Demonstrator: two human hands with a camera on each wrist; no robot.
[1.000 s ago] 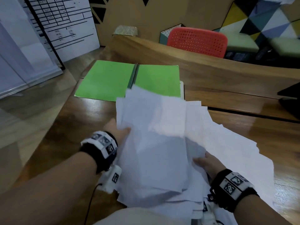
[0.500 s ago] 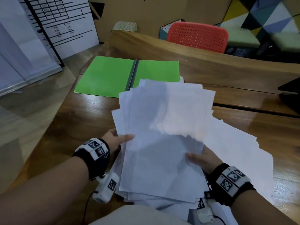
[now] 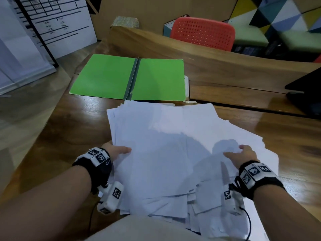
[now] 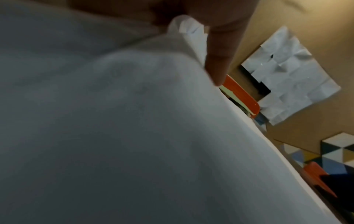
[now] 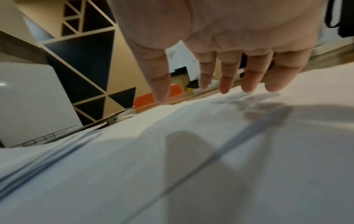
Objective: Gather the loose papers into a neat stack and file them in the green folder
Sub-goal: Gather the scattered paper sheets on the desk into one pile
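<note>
Gathering step, not filing yet. The papers (image 3: 156,153) are a rough fan on the bench (image 3: 66,133), edges staggered, more loose sheets spread out under and to the right of the right hand (image 3: 243,155).

Left hand (image 3: 114,151): grips the left edge of the main bundle, thumb on top, the other fingers hidden under the sheets. In the left wrist view the paper is bunched up against the palm with one finger (image 4: 220,60) lying along its edge, so it reads as a pinch on the papers.

Right hand: fingers (image 5: 250,75) straight and slightly spread, tips down on the top sheet, nothing curled round anything. Flat press, not a grip.

Green folder (image 3: 107,77): lies open and flat on the bench, ahead of both hands, beyond the far edge of the papers. Its near edge sits just beside the far corner of the fan; I can't tell whether they touch. Well apart from either hand.

Next move, my read: the right hand needs to sweep the stray sheets on its side in toward the left hand's bundle, then both hands square the edges before anything goes forward into the folder. Risk is thin sheets sliding off each other on the glossy bench, or the bottom ones near the body getting left behind.
</note>
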